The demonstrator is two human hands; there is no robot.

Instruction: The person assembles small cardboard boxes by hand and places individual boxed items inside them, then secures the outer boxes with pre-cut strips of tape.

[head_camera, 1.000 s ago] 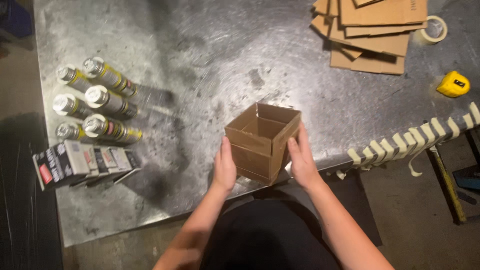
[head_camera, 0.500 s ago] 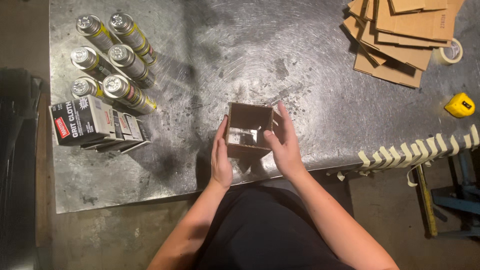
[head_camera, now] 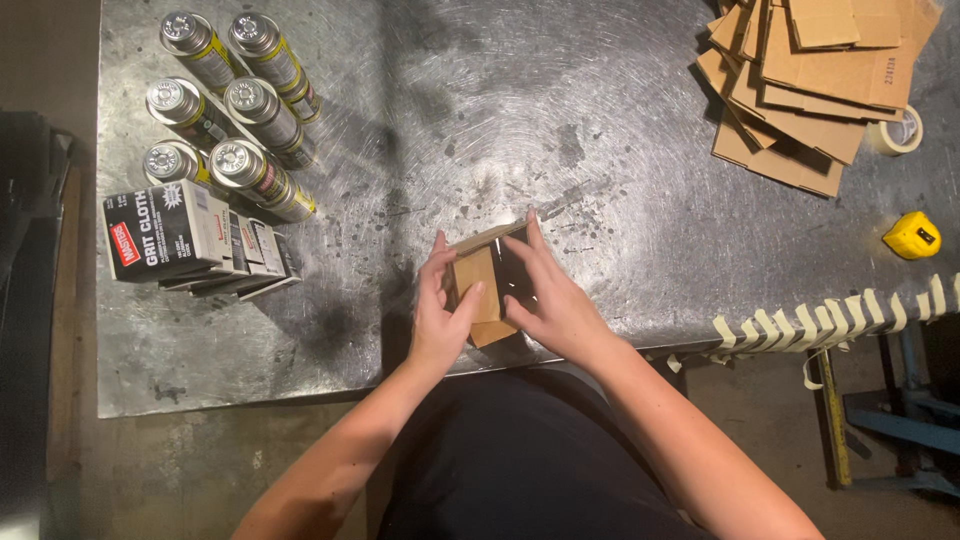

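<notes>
A small brown cardboard box (head_camera: 477, 275) sits near the front edge of the scuffed metal table (head_camera: 600, 150). My left hand (head_camera: 440, 310) grips its left side with the thumb pressed on a folded flap. My right hand (head_camera: 550, 295) lies over its right side, fingers stretched along the top edge. Both hands cover much of the box, so only part of its top flaps shows.
Several spray cans (head_camera: 230, 110) lie at the back left, with small dark flat packages (head_camera: 195, 235) in front of them. Flat cardboard blanks (head_camera: 810, 80) are stacked at the back right beside a tape roll (head_camera: 895, 130). A yellow tape measure (head_camera: 912, 235) and tape strips (head_camera: 830, 320) are at right.
The box stood open with its inside showing; now its flaps are folded in and my hands press down on top. My view has moved in closer.
</notes>
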